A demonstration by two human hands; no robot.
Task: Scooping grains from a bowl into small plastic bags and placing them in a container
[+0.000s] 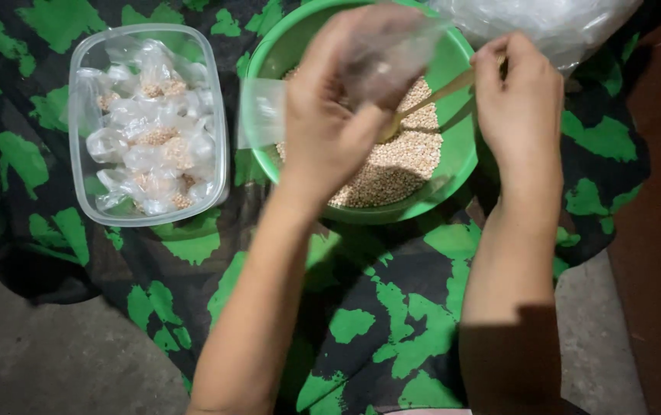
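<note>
While your left hand (pixel 330 115) pinches a clear bag (pixel 388 54) above the bowl (pixel 457 142), your right hand (pixel 518 96) is closed on a spoon (pixel 430 98). Spoon axis runs from right grip down-left toward the bag; its tip sits just under the bag, over the grain (pixel 403 157).

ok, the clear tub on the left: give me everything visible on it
The clear plastic tub is rectangular with rounded corners and a raised rim, lidless, sitting upright on the black-and-green patterned cloth. It lies left of the green bowl, close to it, though contact cannot be judged. Inside, piled loosely, are many small clear plastic bags, each holding a little tan grain. Neither the left hand nor the right hand touches it; both work over the bowl.
</note>
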